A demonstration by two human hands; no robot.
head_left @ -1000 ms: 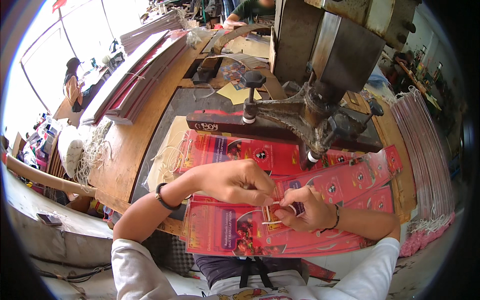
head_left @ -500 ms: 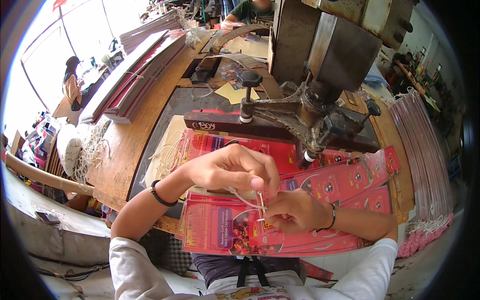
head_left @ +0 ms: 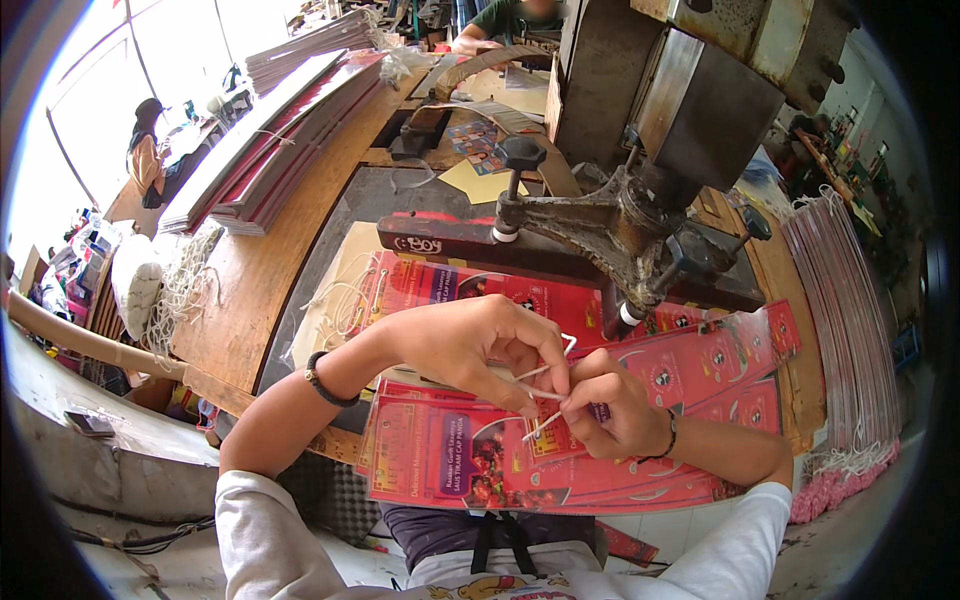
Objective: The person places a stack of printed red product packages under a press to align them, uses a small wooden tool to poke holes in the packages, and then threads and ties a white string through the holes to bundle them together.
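On our desk [head_left: 240, 300], with the metal press [head_left: 690, 110] at the far side, red cards [head_left: 415, 430] overlap along the near edge; an elbow bump could spill them. Our left hand [head_left: 485, 345] and right hand [head_left: 618, 410] pinch white string [head_left: 541, 393] above them; uneven pulling could make it slip.

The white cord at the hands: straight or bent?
The cord is bent: it makes a sharp corner beside the left hand, and one end slants down from the right hand.
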